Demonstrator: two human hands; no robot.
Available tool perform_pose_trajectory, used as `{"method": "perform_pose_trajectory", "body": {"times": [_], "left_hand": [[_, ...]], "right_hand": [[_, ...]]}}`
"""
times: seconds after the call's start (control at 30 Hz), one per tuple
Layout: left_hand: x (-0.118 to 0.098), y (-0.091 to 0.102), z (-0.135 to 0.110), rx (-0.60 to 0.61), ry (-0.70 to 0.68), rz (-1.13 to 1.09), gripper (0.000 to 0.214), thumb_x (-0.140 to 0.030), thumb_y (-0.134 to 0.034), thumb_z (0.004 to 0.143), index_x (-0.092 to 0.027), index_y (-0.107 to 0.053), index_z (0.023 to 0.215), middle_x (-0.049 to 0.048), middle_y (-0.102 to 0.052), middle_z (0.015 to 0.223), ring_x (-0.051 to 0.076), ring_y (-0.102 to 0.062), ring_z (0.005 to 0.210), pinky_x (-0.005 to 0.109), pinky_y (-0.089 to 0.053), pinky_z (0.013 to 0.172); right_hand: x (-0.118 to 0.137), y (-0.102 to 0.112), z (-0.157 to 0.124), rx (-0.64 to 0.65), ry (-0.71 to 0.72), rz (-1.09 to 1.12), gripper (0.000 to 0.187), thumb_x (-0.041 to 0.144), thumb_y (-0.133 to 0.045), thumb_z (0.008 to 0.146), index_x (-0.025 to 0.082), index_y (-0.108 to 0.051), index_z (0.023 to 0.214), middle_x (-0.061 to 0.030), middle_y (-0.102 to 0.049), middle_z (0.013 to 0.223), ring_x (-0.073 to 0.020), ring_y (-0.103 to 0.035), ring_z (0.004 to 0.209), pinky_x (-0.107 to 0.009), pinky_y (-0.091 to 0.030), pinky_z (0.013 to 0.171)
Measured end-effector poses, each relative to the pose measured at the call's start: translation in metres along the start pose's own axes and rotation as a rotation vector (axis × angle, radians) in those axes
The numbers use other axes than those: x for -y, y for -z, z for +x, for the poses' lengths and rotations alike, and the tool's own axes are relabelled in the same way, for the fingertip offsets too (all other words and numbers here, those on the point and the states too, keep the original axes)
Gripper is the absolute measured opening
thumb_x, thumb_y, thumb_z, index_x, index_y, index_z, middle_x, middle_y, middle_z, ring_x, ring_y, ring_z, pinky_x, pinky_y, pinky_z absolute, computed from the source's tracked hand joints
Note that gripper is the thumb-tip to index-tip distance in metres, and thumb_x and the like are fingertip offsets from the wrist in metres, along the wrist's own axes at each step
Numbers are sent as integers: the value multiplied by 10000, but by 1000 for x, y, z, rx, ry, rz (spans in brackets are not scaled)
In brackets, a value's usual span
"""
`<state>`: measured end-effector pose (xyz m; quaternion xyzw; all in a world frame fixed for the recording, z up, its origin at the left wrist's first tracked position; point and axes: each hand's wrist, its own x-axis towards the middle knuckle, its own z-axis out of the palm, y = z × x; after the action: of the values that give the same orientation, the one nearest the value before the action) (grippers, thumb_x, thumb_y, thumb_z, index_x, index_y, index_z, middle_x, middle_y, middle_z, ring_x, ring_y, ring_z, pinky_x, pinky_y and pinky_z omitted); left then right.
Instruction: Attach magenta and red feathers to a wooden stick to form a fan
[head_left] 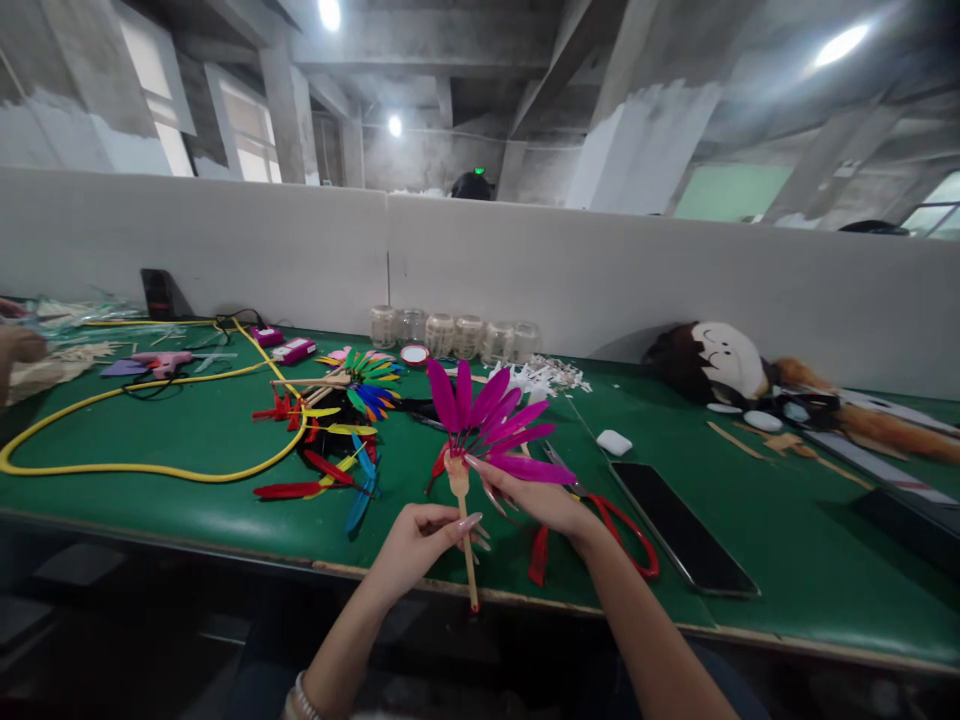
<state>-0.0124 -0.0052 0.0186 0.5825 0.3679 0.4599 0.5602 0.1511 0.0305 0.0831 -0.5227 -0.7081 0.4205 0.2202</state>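
Note:
My left hand is closed around the thin handle of a wooden fork, which stands nearly upright with its wide head at the top. Magenta feathers fan out from that head, up and to the right. At the base of the lowest feather, my right hand pinches with thumb and fingers; the exact contact is partly hidden. Red-handled scissors lie beside my right wrist, partly covered by it. A small red feather piece lies on the table below the right hand.
On the green table, a phone and a white case lie right. Left are loose feathers, a multicoloured feather fan, a yellow cable and a pink glue gun. Jars line the partition. Another person's hand is far left.

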Motion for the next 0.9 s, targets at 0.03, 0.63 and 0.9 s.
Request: {"method": "perform_pose_trajectory", "body": {"times": [0.03, 0.63, 0.9], "left_hand": [[0, 0, 0, 7, -6, 11, 308, -379, -590, 730, -95, -710, 738, 87, -708, 701, 190, -631, 665, 262, -478, 653], [-1, 2, -4, 41, -28, 83, 324, -389, -567, 746, -98, -707, 713, 84, -699, 676, 188, -619, 648, 260, -469, 637], [-8, 2, -5, 90, -55, 116, 353, -406, -523, 771, -116, -698, 670, 78, -689, 667, 190, -618, 653, 263, -469, 649]], "right_hand": [[1, 0, 0, 6, 4, 6, 492, 597, -389, 767, 180, -516, 537, 14, -451, 522, -109, -424, 514, -262, -363, 553], [2, 0, 0, 44, -16, 2, 516, 616, -335, 782, 188, -588, 643, 24, -501, 557, -117, -491, 575, -294, -402, 731], [9, 0, -3, 3, 10, -11, 510, 613, -355, 774, 189, -538, 558, 11, -544, 589, -129, -526, 612, -301, -407, 779]]}}
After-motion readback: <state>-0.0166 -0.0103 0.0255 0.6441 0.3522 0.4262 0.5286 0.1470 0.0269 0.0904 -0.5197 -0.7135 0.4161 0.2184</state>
